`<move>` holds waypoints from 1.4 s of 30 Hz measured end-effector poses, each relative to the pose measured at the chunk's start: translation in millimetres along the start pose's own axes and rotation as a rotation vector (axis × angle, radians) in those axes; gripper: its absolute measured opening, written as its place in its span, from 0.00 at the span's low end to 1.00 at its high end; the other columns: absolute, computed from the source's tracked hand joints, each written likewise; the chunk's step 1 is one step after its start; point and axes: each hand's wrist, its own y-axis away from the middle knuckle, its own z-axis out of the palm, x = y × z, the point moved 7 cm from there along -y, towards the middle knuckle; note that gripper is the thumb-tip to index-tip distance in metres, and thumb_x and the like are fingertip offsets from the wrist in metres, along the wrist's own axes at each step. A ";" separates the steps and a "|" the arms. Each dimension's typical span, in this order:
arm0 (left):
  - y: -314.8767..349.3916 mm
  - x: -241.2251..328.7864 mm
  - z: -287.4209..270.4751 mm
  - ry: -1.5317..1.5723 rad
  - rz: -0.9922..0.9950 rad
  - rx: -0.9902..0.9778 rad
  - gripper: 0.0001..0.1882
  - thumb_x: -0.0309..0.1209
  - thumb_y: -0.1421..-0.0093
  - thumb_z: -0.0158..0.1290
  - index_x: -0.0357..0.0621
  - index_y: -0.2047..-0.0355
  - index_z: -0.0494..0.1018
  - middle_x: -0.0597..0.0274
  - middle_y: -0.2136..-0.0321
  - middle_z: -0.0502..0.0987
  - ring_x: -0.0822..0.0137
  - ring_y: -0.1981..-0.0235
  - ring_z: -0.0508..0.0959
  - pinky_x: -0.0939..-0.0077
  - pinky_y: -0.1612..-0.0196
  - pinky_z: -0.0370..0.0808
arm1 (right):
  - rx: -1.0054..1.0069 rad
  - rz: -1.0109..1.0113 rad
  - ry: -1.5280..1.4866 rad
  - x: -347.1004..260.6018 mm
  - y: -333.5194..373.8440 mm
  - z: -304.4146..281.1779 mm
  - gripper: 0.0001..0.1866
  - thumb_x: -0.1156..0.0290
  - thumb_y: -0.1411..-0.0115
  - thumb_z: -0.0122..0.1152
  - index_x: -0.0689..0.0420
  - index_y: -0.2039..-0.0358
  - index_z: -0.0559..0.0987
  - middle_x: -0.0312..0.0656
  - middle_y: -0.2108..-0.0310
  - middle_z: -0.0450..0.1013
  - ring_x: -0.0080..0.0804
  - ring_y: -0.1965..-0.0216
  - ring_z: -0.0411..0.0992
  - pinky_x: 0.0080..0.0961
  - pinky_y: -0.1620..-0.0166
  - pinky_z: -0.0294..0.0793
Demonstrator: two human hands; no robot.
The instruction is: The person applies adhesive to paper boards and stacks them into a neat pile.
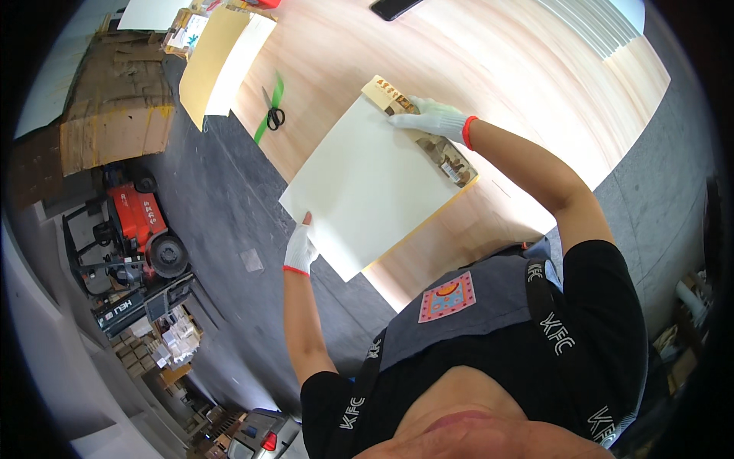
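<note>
A large white sheet [375,180] lies slanted in front of me, its lower left corner reaching past the table edge. A printed brown and yellow strip [451,162] runs along its far right side, and a thin yellow edge shows beneath the near side. My left hand [301,249], in a white glove with a red cuff, grips the left corner, thumb tip on top and fingers hidden underneath. On the opposite side my right hand [434,119], gloved the same way, closes over the strip. Its thumb presses onto the white face.
Scissors [275,118] and a green ribbon [277,90] lie at the table's left edge. Beyond are a stack of yellow and white sheets [222,61], a black phone [394,6] and stacked panels [592,24]. Left on the floor stand a cardboard box [115,138] and a red forklift [138,214].
</note>
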 end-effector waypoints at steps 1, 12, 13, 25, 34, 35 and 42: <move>-1.4 -1.5 -1.9 -0.011 0.005 0.023 0.25 0.42 0.27 0.45 0.39 0.37 0.64 0.54 0.42 0.73 0.56 0.42 0.74 0.60 0.39 0.73 | 0.025 0.002 0.018 -0.2 0.8 -0.6 0.51 0.27 0.51 0.57 0.55 0.37 0.70 0.49 0.48 0.76 0.43 0.46 0.75 0.36 0.45 0.73; -15.2 4.3 -2.8 -0.249 0.318 -0.042 0.27 0.41 0.26 0.44 0.30 0.38 0.63 0.51 0.46 0.75 0.61 0.50 0.78 0.67 0.46 0.76 | 0.097 -0.136 0.004 7.7 -13.6 10.2 0.40 0.31 0.46 0.58 0.54 0.47 0.79 0.44 0.57 0.80 0.37 0.56 0.79 0.34 0.49 0.75; -18.9 4.9 -6.5 -0.265 0.326 0.000 0.27 0.41 0.26 0.43 0.31 0.37 0.63 0.51 0.46 0.75 0.61 0.50 0.78 0.68 0.46 0.76 | 0.059 -0.141 -0.081 10.3 -15.4 14.9 0.40 0.31 0.47 0.60 0.52 0.47 0.79 0.43 0.55 0.80 0.36 0.55 0.79 0.33 0.48 0.75; 100.6 75.8 67.5 -1.184 0.791 1.042 0.51 0.45 0.39 0.59 0.41 0.27 0.42 0.42 0.29 0.49 0.47 0.29 0.54 0.56 0.31 0.59 | 0.031 -0.393 0.236 -45.7 66.6 -91.8 0.51 0.27 0.41 0.50 0.52 0.29 0.60 0.47 0.29 0.58 0.45 0.29 0.56 0.31 0.28 0.51; 125.9 23.8 417.3 -0.135 0.933 -0.291 0.31 0.38 0.26 0.44 0.45 0.28 0.50 0.60 0.31 0.58 0.64 0.34 0.62 0.66 0.34 0.60 | 0.811 -0.591 0.345 0.6 189.9 -524.3 0.36 0.36 0.38 0.54 0.49 0.39 0.76 0.44 0.39 0.72 0.45 0.37 0.67 0.34 0.34 0.62; 107.6 12.5 460.3 0.076 0.729 -0.440 0.30 0.40 0.26 0.44 0.45 0.28 0.51 0.60 0.31 0.58 0.65 0.35 0.62 0.65 0.34 0.61 | 0.871 -0.546 0.418 17.1 189.3 -579.9 0.36 0.35 0.38 0.53 0.49 0.40 0.77 0.44 0.40 0.73 0.46 0.39 0.69 0.35 0.35 0.64; 69.2 -24.1 736.6 0.071 0.224 -0.541 0.36 0.54 0.28 0.40 0.44 0.29 0.52 0.53 0.31 0.57 0.55 0.33 0.60 0.55 0.31 0.57 | 0.975 -0.147 0.329 191.3 157.7 -799.8 0.42 0.29 0.44 0.55 0.50 0.42 0.79 0.45 0.41 0.74 0.45 0.38 0.70 0.34 0.37 0.66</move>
